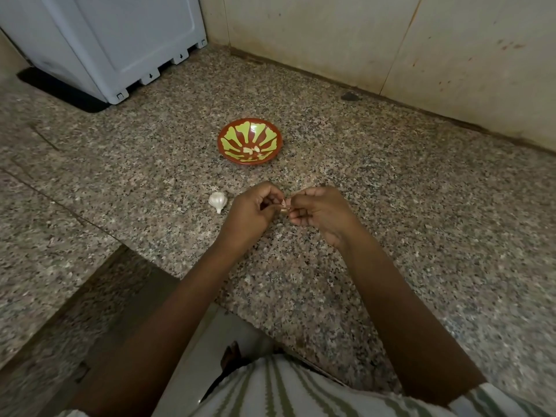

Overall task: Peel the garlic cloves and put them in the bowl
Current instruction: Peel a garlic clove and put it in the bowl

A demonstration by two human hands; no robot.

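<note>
We pinch one garlic clove (284, 205) with our left hand (252, 211) and right hand (319, 212), close together, so the skin can come off. The bowl (222, 134) sits near, ready for it.

Surface is a speckled granite countertop (421, 206), brown-grey with black flecks, running into a corner against the wall at the back. A seam (60, 203) cuts diagonally across the left part. Directly on it:
- red-brown bowl (228, 136) with a lime-green pattern, upright, mid-counter
- whole garlic bulb (217, 201), white, on its side with the stem pointing toward the front edge; nearer the front than the bowl, a bit left of it, well apart from it
- small pale peel scrap (248, 279) close to the front edge
- white appliance (120, 40) back left, sitting on a black mat (60, 88)
- dark blotch (349, 96) near the wall; can't tell what it is
</note>
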